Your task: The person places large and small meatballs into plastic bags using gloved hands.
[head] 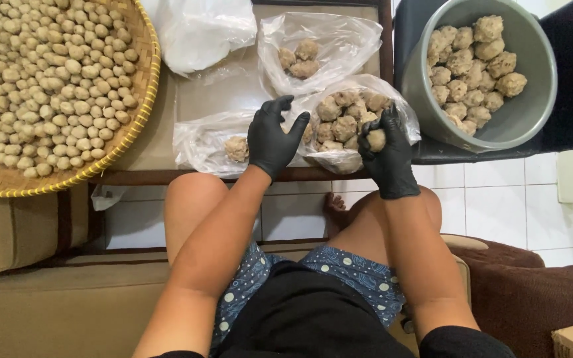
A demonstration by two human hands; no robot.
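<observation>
The person sits at a low table (233,89). The right hand (386,149), in a black glove, is closed around one rough meatball (377,140) just over the open plastic bag (349,122) of such balls, near the front edge of the table. The left hand (272,136) is spread, fingers apart, and it rests beside the bag's mouth and holds nothing. A grey bucket (532,99) with more balls stands at the right, a woven tray (142,99) of small balls at the left corner. I think the thin bag can slide over the front edge, because nothing firm keeps it.
</observation>
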